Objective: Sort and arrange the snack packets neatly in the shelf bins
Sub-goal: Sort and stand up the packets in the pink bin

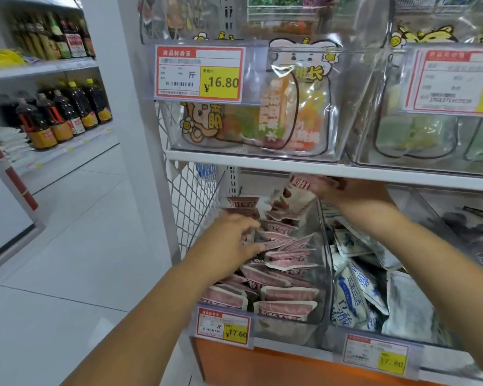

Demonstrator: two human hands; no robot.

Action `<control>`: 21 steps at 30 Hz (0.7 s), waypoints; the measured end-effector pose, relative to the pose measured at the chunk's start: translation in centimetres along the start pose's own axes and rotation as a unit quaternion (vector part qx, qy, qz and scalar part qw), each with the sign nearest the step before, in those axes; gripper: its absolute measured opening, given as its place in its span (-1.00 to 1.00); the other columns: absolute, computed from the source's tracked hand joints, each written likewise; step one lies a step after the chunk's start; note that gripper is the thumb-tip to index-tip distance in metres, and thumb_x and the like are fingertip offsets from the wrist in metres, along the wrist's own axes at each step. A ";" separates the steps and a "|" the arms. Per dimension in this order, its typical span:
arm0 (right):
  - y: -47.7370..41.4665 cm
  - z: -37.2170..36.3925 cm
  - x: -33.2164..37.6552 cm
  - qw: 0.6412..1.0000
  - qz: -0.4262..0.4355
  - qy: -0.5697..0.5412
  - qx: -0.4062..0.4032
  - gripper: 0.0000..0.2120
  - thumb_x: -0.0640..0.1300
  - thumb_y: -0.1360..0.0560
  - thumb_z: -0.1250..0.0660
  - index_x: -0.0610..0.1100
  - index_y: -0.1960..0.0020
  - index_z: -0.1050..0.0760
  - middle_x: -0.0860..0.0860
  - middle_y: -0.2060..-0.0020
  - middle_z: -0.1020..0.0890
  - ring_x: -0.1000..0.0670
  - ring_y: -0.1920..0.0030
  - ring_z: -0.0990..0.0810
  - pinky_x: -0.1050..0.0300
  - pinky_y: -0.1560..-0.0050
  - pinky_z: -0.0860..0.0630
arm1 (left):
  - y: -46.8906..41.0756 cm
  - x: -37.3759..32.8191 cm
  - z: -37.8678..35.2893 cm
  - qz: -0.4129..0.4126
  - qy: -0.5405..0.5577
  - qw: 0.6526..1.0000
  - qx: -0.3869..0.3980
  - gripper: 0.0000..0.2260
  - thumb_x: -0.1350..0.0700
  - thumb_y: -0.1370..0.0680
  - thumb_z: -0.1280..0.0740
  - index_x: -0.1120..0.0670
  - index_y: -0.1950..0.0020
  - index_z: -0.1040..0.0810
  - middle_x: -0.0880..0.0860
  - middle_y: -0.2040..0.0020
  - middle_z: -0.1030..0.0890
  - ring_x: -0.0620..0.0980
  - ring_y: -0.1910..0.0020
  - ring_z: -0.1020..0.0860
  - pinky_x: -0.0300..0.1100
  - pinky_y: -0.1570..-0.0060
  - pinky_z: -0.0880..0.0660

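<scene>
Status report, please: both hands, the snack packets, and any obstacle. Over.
Left hand rests on pink packets in left bin. Right hand grips one raised packet at the back. Upper shelf close above it.

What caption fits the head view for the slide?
Left hand touches pink snack packets in a clear shelf bin while right hand holds a white-and-red packet at the back.

Dark sauce bottles [67,110] are ranged on a neighbouring shelf [67,151], white bags [11,140] are stacked beside them, and white floor tiles [67,246] are laid below.
</scene>
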State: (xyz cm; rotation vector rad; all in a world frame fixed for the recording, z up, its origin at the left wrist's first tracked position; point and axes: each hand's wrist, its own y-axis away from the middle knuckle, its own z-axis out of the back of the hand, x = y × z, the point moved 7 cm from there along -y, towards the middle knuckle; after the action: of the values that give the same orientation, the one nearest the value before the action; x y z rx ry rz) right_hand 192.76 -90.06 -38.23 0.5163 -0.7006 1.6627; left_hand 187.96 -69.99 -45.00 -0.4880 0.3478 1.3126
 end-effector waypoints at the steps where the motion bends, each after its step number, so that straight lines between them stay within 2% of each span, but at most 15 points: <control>1: 0.1 -0.7 0.6 0.997 0.020 0.047 0.052 -0.85 0.13 -0.52 -0.30 0.08 0.00 -0.50 -0.02 0.13 -0.62 -0.10 0.17 -0.58 0.09 0.21 -0.47 | 0.0 0.1 -0.4 -0.010 -0.032 0.999 0.015 -0.60 -0.07 -0.51 -0.38 -0.09 -0.35 -0.48 -0.09 -0.34 -0.44 -0.13 -0.26 -0.39 -0.22 -0.29 -0.32; 4: 0.0 -2.9 2.3 0.965 0.117 0.183 0.146 -0.97 -0.02 -0.53 -0.32 0.05 0.04 -0.52 0.07 0.12 -0.60 0.00 0.11 -0.58 0.18 0.19 -0.44 | -0.2 0.1 -0.7 -0.022 -0.066 0.998 0.011 -0.61 -0.07 -0.50 -0.40 -0.12 -0.32 -0.51 -0.09 -0.34 -0.43 -0.11 -0.28 -0.37 -0.20 -0.29 -0.31; 7: -0.5 -3.3 3.5 0.946 0.144 0.253 0.141 -0.95 -0.11 -0.55 -0.30 0.02 0.07 -0.48 0.16 0.16 -0.52 0.18 0.19 -0.47 0.29 0.32 -0.30 | -0.4 0.2 -0.6 -0.028 -0.083 0.996 0.001 -0.57 -0.11 -0.48 -0.41 -0.13 -0.34 -0.49 -0.09 -0.38 -0.41 -0.10 -0.32 -0.34 -0.20 -0.32 -0.26; 10: -0.9 -3.1 3.5 0.952 0.132 0.239 0.137 -0.96 -0.08 -0.53 -0.32 0.05 0.06 -0.48 0.18 0.20 -0.49 0.21 0.24 -0.43 0.29 0.38 -0.25 | -0.6 0.2 -0.6 -0.031 -0.123 0.992 0.001 -0.53 -0.17 -0.45 -0.41 -0.16 -0.34 -0.48 -0.09 -0.38 -0.42 -0.07 -0.33 -0.34 -0.13 -0.35 -0.26; 12: -0.5 -3.6 3.4 0.947 0.141 0.231 0.173 -0.90 -0.01 -0.48 -0.38 0.09 0.03 -0.48 0.16 0.14 -0.53 0.18 0.20 -0.48 0.26 0.32 -0.33 | -1.1 0.1 -0.6 -0.035 -0.159 0.987 -0.007 -0.53 -0.21 -0.42 -0.41 -0.19 -0.31 -0.49 -0.11 -0.32 -0.47 -0.05 -0.28 -0.36 -0.08 -0.28 -0.28; 15: 0.2 -5.2 2.6 0.918 0.175 0.275 0.227 -0.78 0.08 -0.44 -0.42 0.11 -0.05 -0.50 0.14 0.05 -0.55 0.12 0.10 -0.51 0.18 0.12 -0.46 | -1.9 -0.5 -1.0 -0.043 -0.195 0.980 0.000 -0.60 -0.18 -0.41 -0.42 -0.19 -0.23 -0.55 -0.12 -0.26 -0.51 -0.01 -0.24 -0.36 -0.05 -0.18 -0.27; 18: -0.5 -3.5 2.3 0.945 0.147 0.237 0.172 -0.84 0.05 -0.50 -0.38 0.10 -0.07 -0.55 0.17 0.04 -0.58 0.12 0.05 -0.54 0.20 0.03 -0.47 | -2.8 -0.8 -0.9 -0.044 -0.189 0.981 -0.018 -0.76 -0.17 -0.47 -0.38 -0.18 -0.11 -0.62 -0.16 -0.16 -0.59 -0.03 -0.19 -0.43 0.00 -0.19 -0.30; 21: -1.0 -2.4 1.8 0.957 0.122 0.218 0.147 -0.83 0.06 -0.51 -0.37 0.14 -0.10 -0.53 0.22 0.05 -0.55 0.12 0.04 -0.53 0.31 0.15 -0.37 | -3.6 0.0 -0.4 -0.011 -0.170 0.984 -0.056 -0.82 -0.16 -0.52 -0.32 -0.17 -0.05 -0.65 -0.15 -0.02 -0.65 -0.08 -0.04 -0.53 0.00 -0.21 -0.37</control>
State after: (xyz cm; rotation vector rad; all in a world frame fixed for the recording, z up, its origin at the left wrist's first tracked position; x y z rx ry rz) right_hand 193.49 -86.99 -38.57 0.2580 -0.1958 2.0429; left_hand 191.52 -70.83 -44.86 -0.3514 -0.0167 1.3722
